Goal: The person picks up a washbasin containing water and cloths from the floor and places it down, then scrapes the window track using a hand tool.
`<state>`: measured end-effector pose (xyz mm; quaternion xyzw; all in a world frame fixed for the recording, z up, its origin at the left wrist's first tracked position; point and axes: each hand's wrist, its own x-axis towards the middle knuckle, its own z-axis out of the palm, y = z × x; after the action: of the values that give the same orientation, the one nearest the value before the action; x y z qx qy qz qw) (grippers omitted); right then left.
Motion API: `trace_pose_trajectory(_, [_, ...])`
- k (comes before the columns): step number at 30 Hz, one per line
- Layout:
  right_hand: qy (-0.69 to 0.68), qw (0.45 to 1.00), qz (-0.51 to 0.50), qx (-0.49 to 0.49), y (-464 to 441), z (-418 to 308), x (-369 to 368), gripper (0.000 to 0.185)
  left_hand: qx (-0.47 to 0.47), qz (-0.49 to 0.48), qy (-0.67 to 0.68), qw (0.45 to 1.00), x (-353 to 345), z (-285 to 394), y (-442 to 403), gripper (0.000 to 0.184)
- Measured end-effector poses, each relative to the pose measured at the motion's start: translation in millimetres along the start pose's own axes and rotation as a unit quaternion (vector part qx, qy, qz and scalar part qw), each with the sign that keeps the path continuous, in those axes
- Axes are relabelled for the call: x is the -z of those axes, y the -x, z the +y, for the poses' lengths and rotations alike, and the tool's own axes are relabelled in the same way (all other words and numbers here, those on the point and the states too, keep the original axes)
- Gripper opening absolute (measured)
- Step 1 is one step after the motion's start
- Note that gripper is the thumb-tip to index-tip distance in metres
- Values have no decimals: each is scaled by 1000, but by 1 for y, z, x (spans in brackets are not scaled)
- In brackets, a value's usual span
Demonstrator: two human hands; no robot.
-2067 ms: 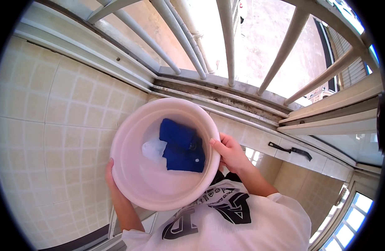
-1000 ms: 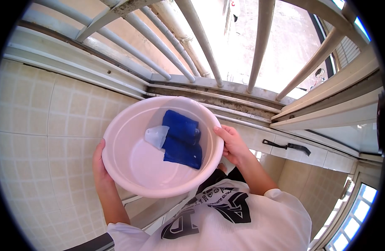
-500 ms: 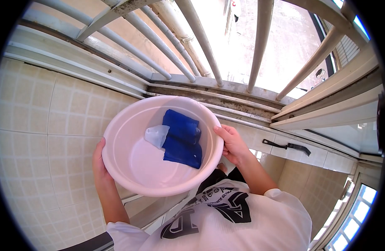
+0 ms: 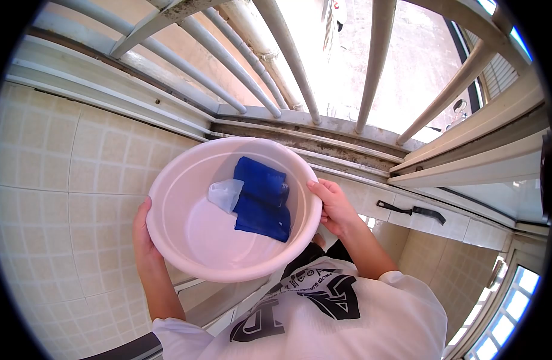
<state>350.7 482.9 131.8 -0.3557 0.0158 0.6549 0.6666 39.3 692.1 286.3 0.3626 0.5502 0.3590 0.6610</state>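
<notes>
A pale pink plastic basin [image 4: 198, 246] is held up in front of my body, tilted so its inside faces me. On its left rim my left hand [image 4: 142, 231] is closed, with the fingers mostly hidden behind the wall. My right hand [image 4: 331, 204] grips the right rim, thumb over the edge and fingers underneath. Inside, a folded dark blue cloth [image 4: 261, 198] lies toward the right. A translucent white plastic cup [image 4: 225, 194] rests on its side against the cloth's left edge.
Metal window bars [image 4: 294, 66] and a dirty sliding-window track [image 4: 306, 139] run beyond the basin. A black-handled brush [image 4: 411, 210] lies on the tiled ledge at right. Beige tiled wall [image 4: 36, 180] covers the left side. A window sash [image 4: 480, 150] stands at right.
Almost nothing differs. The basin and my right hand have shifted very slightly to the right; both hands keep their grip.
</notes>
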Motion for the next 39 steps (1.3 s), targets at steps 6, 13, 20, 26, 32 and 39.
trace_pose_trajectory(6, [-5, 1000, -4, 2, 1, -2, -1, 22, -8, 0, -4, 1000, -2, 1, 0, 45])
trace_pose_trajectory(13, [-9, 1000, -6, 0, -1, 1, 3, 22, -17, 5, -18, 1000, -8, 2, 4, 45])
trace_pose_trajectory(20, [-7, 1000, -4, 1, 1, 0, 2, 23, -20, 1, -15, 1000, -12, 3, 6, 46])
trace_pose_trajectory(26, [-5, 1000, -6, 1, 2, -1, 1, 23, -18, -2, -14, 1000, -7, 3, 2, 46])
trace_pose_trajectory(32, [-13, 1000, -5, 0, -1, 1, 4, 23, -15, 0, -10, 1000, -9, 4, -1, 46])
trace_pose_trajectory(39, [-16, 1000, 0, -2, -1, 0, 3, 23, -12, -3, -11, 1000, -7, 5, -3, 47])
